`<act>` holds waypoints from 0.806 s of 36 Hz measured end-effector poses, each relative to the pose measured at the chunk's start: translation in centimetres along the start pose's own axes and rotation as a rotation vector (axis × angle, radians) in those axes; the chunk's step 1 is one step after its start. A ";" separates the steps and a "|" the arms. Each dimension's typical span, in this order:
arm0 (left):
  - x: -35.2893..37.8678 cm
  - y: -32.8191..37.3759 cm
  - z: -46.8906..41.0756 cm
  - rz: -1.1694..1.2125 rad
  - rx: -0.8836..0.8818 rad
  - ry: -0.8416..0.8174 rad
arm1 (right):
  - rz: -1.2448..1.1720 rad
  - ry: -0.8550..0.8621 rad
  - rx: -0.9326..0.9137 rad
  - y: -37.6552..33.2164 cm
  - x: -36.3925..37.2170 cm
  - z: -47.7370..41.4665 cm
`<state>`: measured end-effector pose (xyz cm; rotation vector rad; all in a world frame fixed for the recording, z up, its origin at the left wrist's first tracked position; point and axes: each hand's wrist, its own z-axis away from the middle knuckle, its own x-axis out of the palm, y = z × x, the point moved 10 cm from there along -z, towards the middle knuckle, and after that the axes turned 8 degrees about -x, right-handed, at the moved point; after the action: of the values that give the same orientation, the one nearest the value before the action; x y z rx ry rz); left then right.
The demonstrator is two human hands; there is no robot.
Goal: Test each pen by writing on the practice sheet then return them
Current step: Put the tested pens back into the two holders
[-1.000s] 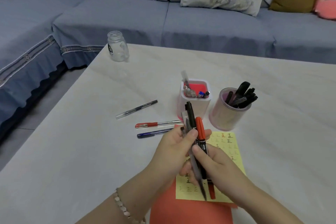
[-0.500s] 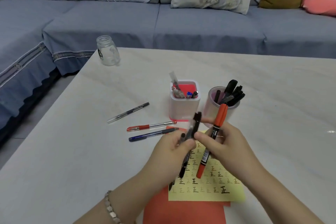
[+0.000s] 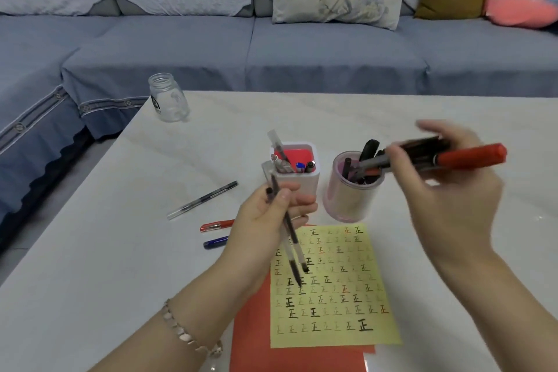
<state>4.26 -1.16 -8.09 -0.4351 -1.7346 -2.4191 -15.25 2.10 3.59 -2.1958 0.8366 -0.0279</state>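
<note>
- Since half a second ago, right grip [image 3: 453, 190] swung its red-capped marker [image 3: 471, 155] away rightward.
- left grip [image 3: 265, 220] pinches two clear pens [image 3: 297, 251], tips over the practice sheet [image 3: 347, 335] on the tabletop [image 3: 120, 266].
- right grip clutches it plus a black marker [image 3: 422, 143], over the round cup [image 3: 347, 199].

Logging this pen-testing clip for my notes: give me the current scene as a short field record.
left hand: holds two thin pens above the practice sheet
right hand: holds a red-capped marker, blurred, near the round holder
square holder: upright, pens inside
loose pens: three on the table, left of the sheet
</note>
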 end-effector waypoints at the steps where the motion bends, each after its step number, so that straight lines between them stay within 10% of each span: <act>1: 0.0 0.2 0.0 0.022 0.005 -0.008 | 0.033 0.015 -0.034 -0.1 -0.2 -0.5; 10: 0.3 2.3 -0.6 0.058 0.087 0.009 | 0.402 -0.517 0.299 9.1 7.9 0.0; 22: 1.3 12.9 -4.2 -0.125 0.615 0.190 | 0.360 -0.298 0.167 7.7 6.2 -0.6; 29: 1.7 8.2 -8.1 -0.436 0.453 0.122 | 0.552 -0.515 -0.028 7.3 8.1 0.7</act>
<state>3.61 -11.39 -2.54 0.1584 -2.4267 -2.1191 -12.79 -5.68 -3.66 -1.7967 1.0992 0.7845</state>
